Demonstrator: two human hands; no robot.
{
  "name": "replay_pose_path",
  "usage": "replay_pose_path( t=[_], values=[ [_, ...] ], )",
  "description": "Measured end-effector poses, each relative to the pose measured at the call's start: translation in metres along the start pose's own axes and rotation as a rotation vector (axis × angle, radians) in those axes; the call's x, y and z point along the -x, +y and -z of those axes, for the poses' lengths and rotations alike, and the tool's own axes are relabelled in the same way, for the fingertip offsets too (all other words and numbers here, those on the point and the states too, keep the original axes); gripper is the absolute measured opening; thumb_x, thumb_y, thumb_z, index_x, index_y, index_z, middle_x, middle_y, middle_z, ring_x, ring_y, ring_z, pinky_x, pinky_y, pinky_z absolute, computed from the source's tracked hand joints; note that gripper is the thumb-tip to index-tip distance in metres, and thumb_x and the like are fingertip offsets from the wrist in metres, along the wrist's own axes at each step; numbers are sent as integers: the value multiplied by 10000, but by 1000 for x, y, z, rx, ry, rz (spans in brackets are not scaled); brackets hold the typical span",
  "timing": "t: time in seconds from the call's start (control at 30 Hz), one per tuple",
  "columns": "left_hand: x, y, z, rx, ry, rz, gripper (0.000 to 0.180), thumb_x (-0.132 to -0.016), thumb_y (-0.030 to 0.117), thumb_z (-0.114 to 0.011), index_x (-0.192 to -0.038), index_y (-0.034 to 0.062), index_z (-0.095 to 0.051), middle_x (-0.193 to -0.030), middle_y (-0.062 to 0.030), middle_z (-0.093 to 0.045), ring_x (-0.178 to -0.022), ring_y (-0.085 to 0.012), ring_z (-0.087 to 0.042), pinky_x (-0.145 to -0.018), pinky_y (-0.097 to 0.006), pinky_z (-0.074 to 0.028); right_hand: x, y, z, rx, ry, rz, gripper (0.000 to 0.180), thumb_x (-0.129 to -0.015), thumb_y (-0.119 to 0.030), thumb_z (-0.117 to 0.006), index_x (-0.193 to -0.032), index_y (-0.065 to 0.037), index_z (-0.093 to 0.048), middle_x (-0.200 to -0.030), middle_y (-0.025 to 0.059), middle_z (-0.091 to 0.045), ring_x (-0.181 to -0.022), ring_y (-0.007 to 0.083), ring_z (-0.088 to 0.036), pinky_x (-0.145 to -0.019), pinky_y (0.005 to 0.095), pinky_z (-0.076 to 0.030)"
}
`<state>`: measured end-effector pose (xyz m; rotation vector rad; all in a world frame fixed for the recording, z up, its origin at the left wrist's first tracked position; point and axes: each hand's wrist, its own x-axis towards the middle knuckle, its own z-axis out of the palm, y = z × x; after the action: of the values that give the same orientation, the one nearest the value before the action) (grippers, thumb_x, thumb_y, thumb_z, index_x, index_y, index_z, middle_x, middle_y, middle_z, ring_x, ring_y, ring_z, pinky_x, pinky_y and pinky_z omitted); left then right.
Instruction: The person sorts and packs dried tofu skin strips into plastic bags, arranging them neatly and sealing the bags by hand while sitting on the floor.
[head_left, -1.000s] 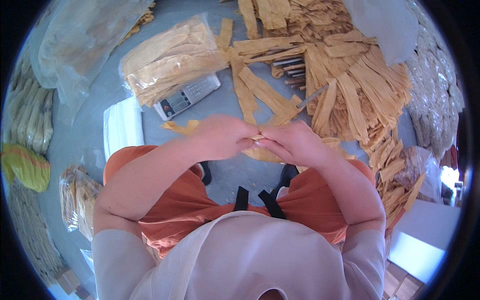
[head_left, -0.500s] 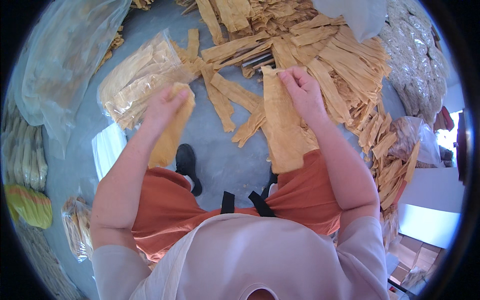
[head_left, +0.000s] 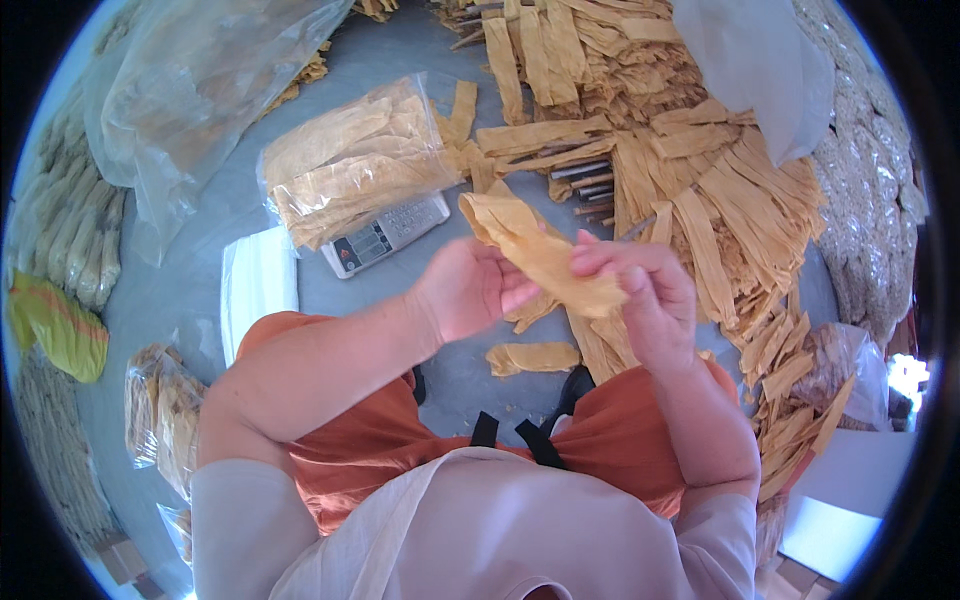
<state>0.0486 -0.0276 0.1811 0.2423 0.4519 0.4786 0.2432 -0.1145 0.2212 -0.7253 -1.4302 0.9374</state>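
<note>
A folded tan strip that looks like dried tofu skin (head_left: pixel 535 250) hangs in the air over my lap, slanting from upper left to lower right. My right hand (head_left: pixel 655 300) pinches its lower right end between thumb and fingers. Beside its left edge, my left hand (head_left: pixel 470 287) has its fingers stretched out, the palm turned toward the strip; some fingertips pass close to or behind it. Below lies a small rolled tofu-skin piece (head_left: pixel 533 358). A clear bag packed with flat tofu-skin strips (head_left: pixel 360 160) rests on a digital scale (head_left: pixel 390 235) at the left.
A large heap of tan strips (head_left: pixel 740 200) spreads over the floor at the right and far side, with several thin rods beside it. White folded sheets (head_left: pixel 260 280) lie left of the scale. Filled plastic bags, a yellow-green sack (head_left: pixel 55 325) and translucent film (head_left: pixel 200 110) line the sides.
Both hands have come together in the middle; each held a separate strip before. My left hand now has its fingers stretched out. The view has shifted, and the scale shows under the bag.
</note>
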Motion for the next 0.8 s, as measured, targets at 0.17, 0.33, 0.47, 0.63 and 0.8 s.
replay_pose_path(
  t=[0.17,0.33,0.47,0.63,0.8],
  values=[
    [13,58,-15,-114,-258,73,429,-904,113,-467,-1314,-8,-452,-1345,-185,-500,-1178,-289,-562,-973,-360,-498,-5,1,23,-80,33,-28,189,-991,-213,-487,-965,-41,-559,-995,164,-657,-1061,282,-597,-1094,496,-307],
    [-4,99,-5,-204,-229,109,430,-941,176,-531,-1338,45,-431,-1368,-155,-483,-1160,-310,-573,-984,-409,-492,-26,6,32,-90,66,-62,165,-984,-199,-492,-1022,-46,-541,-1137,175,-608,-1141,296,-554,-1109,484,-284],
    [-25,108,15,-297,-51,-95,374,-966,205,-533,-1308,80,-447,-1349,-110,-502,-1152,-296,-578,-990,-426,-486,-48,33,18,-318,334,-372,264,-972,-161,-496,-1208,-41,-481,-1304,183,-508,-1230,344,-501,-1102,475,-311],
    [-61,113,54,-156,-98,-274,374,-972,278,-534,-1280,85,-449,-1331,-89,-504,-1142,-278,-576,-985,-424,-475,-73,85,13,-539,270,-751,391,-948,-124,-527,-1306,-13,-413,-1283,171,-528,-1166,362,-555,-919,404,-512],
    [-96,149,97,-856,381,-452,500,-914,417,-598,-1239,61,-463,-1137,-100,-597,-1017,-265,-631,-839,-395,-519,-100,149,30,-393,411,-747,355,-933,-107,-563,-1249,12,-452,-1172,155,-595,-979,337,-658,-689,295,-590]
  ],
)
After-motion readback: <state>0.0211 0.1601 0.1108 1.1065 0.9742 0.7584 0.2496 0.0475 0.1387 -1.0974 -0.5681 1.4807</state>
